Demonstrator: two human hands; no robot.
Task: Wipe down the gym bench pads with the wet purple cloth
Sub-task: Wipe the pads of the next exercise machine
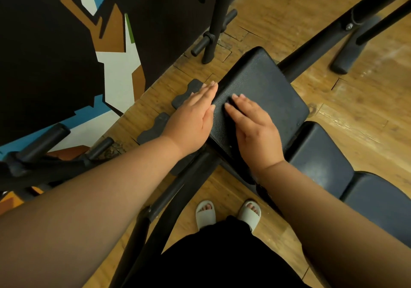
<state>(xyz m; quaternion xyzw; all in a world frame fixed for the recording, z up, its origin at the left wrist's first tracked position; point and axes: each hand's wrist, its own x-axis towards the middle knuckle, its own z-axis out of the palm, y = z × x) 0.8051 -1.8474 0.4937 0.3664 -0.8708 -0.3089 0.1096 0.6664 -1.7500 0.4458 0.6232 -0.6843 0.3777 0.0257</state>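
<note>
The bench pad (264,83), black and pebbled, lies tilted across the middle of my view, on its dark frame bar (315,43); my right hand (255,129) lies palm down on its near half, fingers (239,100) straight and loose, grasping nothing; my left hand (191,118) lies along the pad's left edge, fingers stretched out together, thumb just at the rim, also holding nothing (whether it truly presses the side of the pad I cannot tell). To my right, just beside the first, sits a second pad (320,154), dark blue-grey, and past it a third pad (382,201), running off toward the lower right corner. Under my left fingers, on the wooden floor (355,109), lies a black foam piece (186,94) with a wavy edge; another foam piece (153,129) like it lies near my left wrist. Farther left stands a black wall (44,54) painted with blue, white and brown shapes; a black rack (215,20) with pegs stands before it. Below, my feet in pale sandals (205,213) stand on the floor between the frame bars.
</note>
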